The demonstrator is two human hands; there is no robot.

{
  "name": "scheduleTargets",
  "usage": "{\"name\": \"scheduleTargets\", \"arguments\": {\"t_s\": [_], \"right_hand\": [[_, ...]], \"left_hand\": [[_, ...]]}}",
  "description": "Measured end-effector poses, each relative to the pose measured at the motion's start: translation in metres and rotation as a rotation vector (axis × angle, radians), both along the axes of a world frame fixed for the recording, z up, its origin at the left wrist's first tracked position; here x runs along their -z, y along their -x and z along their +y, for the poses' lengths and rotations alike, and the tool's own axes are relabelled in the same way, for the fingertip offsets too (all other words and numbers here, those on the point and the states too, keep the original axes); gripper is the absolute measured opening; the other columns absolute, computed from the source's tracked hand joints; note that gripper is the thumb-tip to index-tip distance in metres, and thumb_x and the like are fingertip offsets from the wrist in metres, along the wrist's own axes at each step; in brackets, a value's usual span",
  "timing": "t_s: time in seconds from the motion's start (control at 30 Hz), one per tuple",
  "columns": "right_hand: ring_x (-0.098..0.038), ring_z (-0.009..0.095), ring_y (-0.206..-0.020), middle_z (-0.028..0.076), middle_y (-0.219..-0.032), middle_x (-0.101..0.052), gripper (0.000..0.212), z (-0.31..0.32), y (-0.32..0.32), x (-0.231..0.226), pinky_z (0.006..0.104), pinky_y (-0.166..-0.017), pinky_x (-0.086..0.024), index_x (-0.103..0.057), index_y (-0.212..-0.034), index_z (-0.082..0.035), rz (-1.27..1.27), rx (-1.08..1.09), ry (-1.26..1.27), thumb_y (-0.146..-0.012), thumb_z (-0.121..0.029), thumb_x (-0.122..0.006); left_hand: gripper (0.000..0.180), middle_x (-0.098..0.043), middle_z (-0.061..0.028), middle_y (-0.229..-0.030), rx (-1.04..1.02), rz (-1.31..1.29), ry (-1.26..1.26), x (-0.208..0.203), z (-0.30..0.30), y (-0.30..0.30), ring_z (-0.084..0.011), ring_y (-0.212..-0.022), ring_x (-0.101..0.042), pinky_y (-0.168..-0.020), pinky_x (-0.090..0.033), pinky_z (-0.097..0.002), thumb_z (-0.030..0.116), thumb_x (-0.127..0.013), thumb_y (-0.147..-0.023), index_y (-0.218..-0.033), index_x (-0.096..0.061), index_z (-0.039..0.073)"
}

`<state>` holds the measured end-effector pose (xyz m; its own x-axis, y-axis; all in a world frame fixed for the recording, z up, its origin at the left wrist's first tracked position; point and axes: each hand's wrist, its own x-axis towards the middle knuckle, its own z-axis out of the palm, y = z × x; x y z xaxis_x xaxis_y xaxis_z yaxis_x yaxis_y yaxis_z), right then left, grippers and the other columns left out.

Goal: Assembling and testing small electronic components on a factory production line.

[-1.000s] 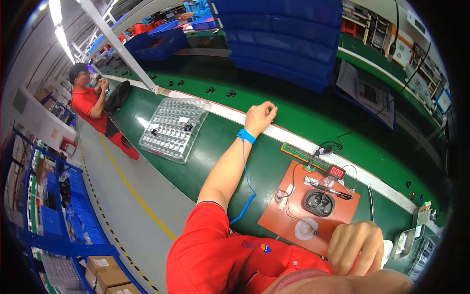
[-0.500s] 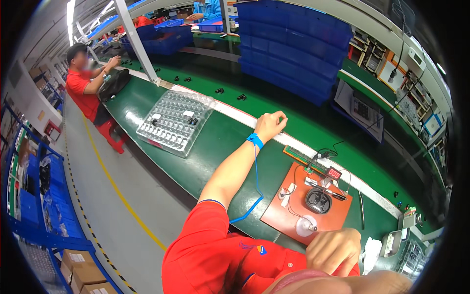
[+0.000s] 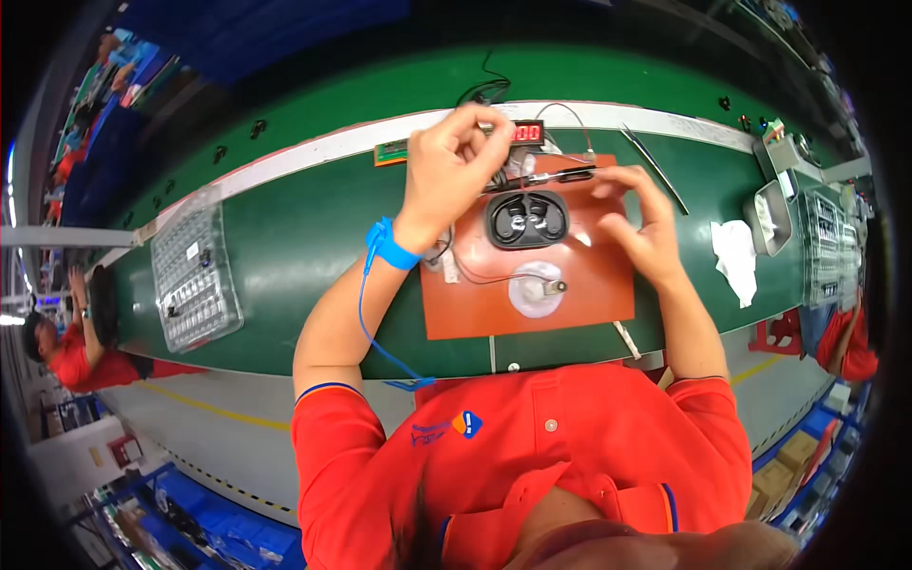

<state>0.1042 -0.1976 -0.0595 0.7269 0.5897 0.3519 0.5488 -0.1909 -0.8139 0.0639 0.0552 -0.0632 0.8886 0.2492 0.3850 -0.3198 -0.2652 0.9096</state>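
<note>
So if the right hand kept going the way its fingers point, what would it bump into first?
Probably the black oval case on the orange mat; the right hand points left toward it, though depth is unclear.

Your left hand (image 3: 454, 163) and right hand (image 3: 638, 220) crowd the far edge of the orange mat (image 3: 570, 309), with the black oval fixture (image 3: 527, 219) between them and the red-digit display (image 3: 527, 132) just behind. Thin wires (image 3: 484, 277) and a white disc (image 3: 534, 290) lie on the mat's middle. To your left, bare green table (image 3: 304, 237) lies open as far as the clear tray (image 3: 195, 275). On your right, a white cloth (image 3: 734, 256) and a grey bin (image 3: 771, 217) narrow the way.
</note>
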Motion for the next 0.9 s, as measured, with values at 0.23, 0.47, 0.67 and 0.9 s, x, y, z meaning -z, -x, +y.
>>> {"name": "scheduleTargets", "arguments": {"t_s": [0.23, 0.47, 0.67, 0.9], "right_hand": [[-0.057, 0.031, -0.101, 0.011, -0.106, -0.064, 0.043, 0.007, 0.022, 0.023, 0.0410, -0.093, -0.044, -0.063, -0.116, -0.003, -0.345, -0.149, 0.165, -0.078, -0.022, -0.073], [-0.057, 0.035, -0.103, 0.015, -0.114, -0.063, 0.048, 0.013, 0.009, 0.026, 0.0430, -0.094, -0.043, -0.061, -0.118, -0.002, -0.311, -0.165, 0.017, -0.077, -0.022, -0.074], [-0.052, 0.037, -0.116, 0.017, -0.126, -0.058, 0.057, 0.018, 0.025, 0.013, 0.0464, -0.101, -0.040, -0.058, -0.125, 0.000, -0.383, -0.108, 0.271, -0.074, -0.019, -0.075], [-0.049, 0.039, -0.120, 0.017, -0.130, -0.054, 0.061, 0.024, 0.033, 0.007, 0.0474, -0.103, -0.039, -0.057, -0.128, -0.002, -0.361, -0.163, 0.346, -0.072, -0.015, -0.076]], "left_hand": [[0.007, -0.053, 0.0022, -0.052, 0.098, 0.159, -0.074, 0.008, -0.023, 0.007, -0.0028, -0.048, -0.047, -0.045, -0.035, -0.0225, 0.013, -0.069, -0.088, -0.086, -0.068, 0.006], [0.015, -0.062, -0.0058, -0.059, -0.023, -0.033, -0.681, 0.013, -0.038, 0.027, -0.0217, -0.048, -0.059, -0.045, -0.043, -0.0320, 0.022, -0.073, -0.085, -0.081, -0.066, 0.008], [0.018, -0.067, -0.0084, -0.073, -0.278, -0.092, -0.756, -0.009, 0.031, -0.009, -0.0281, -0.070, -0.065, -0.061, -0.050, -0.0380, 0.023, -0.072, -0.083, -0.089, -0.064, 0.008], [0.024, -0.064, -0.0105, -0.116, -0.870, -0.120, -0.993, 0.055, 0.196, -0.022, -0.0302, -0.114, -0.055, -0.092, -0.046, -0.0443, 0.016, -0.069, -0.085, -0.107, -0.068, 0.007]]}}
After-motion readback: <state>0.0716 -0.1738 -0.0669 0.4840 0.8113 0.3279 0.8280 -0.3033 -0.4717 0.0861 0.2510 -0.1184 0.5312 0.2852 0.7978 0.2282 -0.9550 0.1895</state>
